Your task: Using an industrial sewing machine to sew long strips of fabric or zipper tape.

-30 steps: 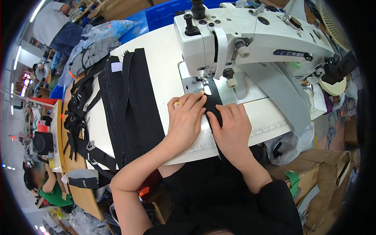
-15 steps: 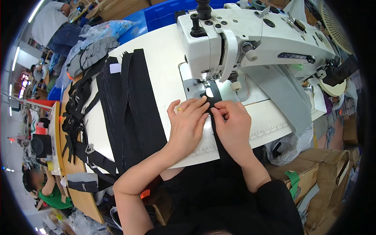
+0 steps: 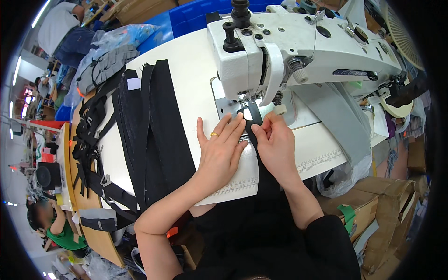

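A black fabric strip runs from the table's front edge up under the presser foot of the white sewing machine. My left hand lies flat with its fingers stretched out, fingertips at the strip's left edge just before the foot. A ring is on one of its fingers. My right hand is closed in a pinch at the strip's right edge, thumb and forefinger on the fabric. The part of the strip between its fingers is mostly hidden.
Long black fabric pieces lie left of my hands, with tangled black straps and buckles beyond. Grey fabric hangs over the table's right side. A cardboard box stands lower right. Two other people are at the far left.
My left hand's outer finger has spread away from the others. My right hand has shifted slightly left, still at the strip's edge. The strip stays under the presser foot.
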Tool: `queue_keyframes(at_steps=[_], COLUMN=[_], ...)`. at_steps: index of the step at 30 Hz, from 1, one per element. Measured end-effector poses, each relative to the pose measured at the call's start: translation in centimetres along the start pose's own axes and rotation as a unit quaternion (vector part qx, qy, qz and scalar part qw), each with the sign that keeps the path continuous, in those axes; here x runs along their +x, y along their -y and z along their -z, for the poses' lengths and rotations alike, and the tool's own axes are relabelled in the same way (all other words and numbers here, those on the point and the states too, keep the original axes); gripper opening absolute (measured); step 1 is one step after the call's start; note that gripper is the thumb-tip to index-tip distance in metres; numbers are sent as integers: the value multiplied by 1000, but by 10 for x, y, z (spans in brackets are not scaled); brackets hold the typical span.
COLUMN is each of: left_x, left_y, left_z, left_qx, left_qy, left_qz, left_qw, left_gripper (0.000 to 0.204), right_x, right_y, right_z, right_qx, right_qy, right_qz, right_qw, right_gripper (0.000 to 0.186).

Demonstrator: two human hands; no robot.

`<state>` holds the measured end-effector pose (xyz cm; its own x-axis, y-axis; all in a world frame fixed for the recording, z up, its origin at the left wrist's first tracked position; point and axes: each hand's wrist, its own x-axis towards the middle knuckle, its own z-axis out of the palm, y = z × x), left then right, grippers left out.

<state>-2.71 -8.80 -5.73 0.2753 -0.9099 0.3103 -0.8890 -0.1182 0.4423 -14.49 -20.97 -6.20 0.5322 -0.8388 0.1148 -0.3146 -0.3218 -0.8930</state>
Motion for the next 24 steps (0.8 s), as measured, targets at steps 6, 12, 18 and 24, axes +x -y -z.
queue_keyframes(at_steps=[6,12,18,24], left_x=[7,14,36,49], left_y=[4,13,24,29], left_z=[-1,-3,13,10], left_qx=[11,-33,-48,-46], left_qy=[12,12,56,40], left_qz=[12,16,-1,-51], left_qw=[1000,999,997,997], left_gripper=[42,27,21,17], right_x=[1,2,33,36], right_y=[7,7,-13,-24], right_z=[2,30,53,50], right_qx=[-56,-170,-121,-97], right_qy=[-29,28,244,227], right_qz=[73,248,310,356], right_qw=[995,953,911,901], right_gripper=[20,21,29,32])
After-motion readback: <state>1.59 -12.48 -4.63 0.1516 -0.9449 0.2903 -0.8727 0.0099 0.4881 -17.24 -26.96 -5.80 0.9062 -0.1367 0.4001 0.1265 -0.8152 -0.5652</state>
